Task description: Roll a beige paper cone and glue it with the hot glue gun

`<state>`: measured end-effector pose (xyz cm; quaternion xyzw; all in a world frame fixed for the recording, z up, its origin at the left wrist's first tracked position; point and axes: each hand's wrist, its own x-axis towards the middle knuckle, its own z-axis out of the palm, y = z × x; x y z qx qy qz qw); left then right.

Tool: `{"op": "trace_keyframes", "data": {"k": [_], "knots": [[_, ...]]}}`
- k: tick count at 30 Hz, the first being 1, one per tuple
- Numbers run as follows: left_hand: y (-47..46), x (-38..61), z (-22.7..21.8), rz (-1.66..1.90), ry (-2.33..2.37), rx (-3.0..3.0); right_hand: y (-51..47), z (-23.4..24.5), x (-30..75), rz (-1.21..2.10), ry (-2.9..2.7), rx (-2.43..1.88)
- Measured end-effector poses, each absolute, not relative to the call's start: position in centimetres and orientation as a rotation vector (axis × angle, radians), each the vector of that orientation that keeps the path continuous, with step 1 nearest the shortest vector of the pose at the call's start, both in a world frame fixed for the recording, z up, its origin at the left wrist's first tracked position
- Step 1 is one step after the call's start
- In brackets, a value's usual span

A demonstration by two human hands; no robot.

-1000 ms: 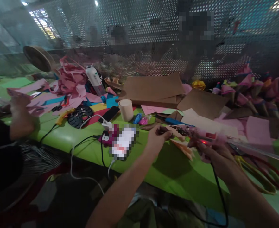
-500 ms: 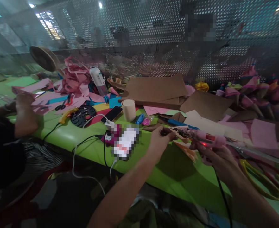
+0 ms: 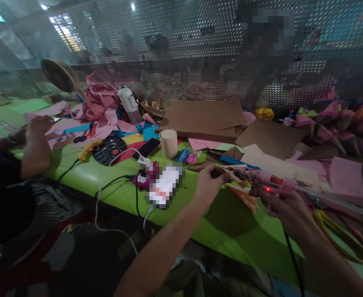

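Note:
A pink glue gun (image 3: 282, 185) with a glowing red light is gripped in my right hand (image 3: 288, 208). A long clear glue stick (image 3: 338, 201) runs out of its back to the right. The gun's nozzle points left, close to the fingertips of my left hand (image 3: 209, 183). Those fingers are pinched on a piece of folded brown and peach paper (image 3: 243, 196), partly hidden by the fingers and the gun. A blue-handled tool (image 3: 237, 161) lies just behind the nozzle. Yellow- and red-handled scissors (image 3: 338, 243) rest beside my right forearm.
Left of my hands, a lit phone (image 3: 165, 185) lies by a purple power adapter (image 3: 147, 175) with cables. Behind stand a cream paper roll (image 3: 169, 144), brown cardboard (image 3: 202, 117) and a spray bottle (image 3: 128, 103). A co-worker's arm (image 3: 37, 144) rests at left, near a yellow glue gun (image 3: 88, 151).
The whole view has shifted slightly to the right. Both my hands keep the same hold, with the nozzle still at my left fingertips. The co-worker's hand has moved a little.

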<state>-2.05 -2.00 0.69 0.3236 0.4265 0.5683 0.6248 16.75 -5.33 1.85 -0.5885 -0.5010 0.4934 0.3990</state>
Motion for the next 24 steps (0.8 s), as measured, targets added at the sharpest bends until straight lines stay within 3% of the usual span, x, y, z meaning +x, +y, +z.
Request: {"op": "trace_keyframes", "data": {"k": [24], "knots": [[-2.0, -2.3, 0.7, 1.323, 1.028, 0.83, -6.5, 3.0, 15.2, 1.139, -1.218, -1.464]]}}
